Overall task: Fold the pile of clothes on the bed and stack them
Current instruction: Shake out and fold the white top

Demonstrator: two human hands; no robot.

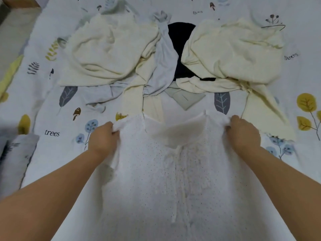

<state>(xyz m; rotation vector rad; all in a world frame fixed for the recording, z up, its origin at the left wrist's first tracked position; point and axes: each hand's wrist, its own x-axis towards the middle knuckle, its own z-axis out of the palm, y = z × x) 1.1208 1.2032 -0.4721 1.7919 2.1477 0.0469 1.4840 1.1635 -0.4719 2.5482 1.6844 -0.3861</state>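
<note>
A white perforated collared shirt [173, 180] is spread in front of me, collar away from me. My left hand [104, 136] grips its left shoulder and my right hand [243, 134] grips its right shoulder. Beyond the shirt lies the pile: a cream garment [107, 54] at the left, another cream garment [232, 53] at the right, a pale blue-white piece [165, 66] between them, a dark navy item [180, 42] partly buried, and a grey-green folded corner [185, 98].
The bed sheet [52, 105] is white with leaf, mushroom and "trees" prints. A matching pillow [17, 157] lies at the left edge. The bed's left edge and a strip of floor [10, 35] show at the upper left.
</note>
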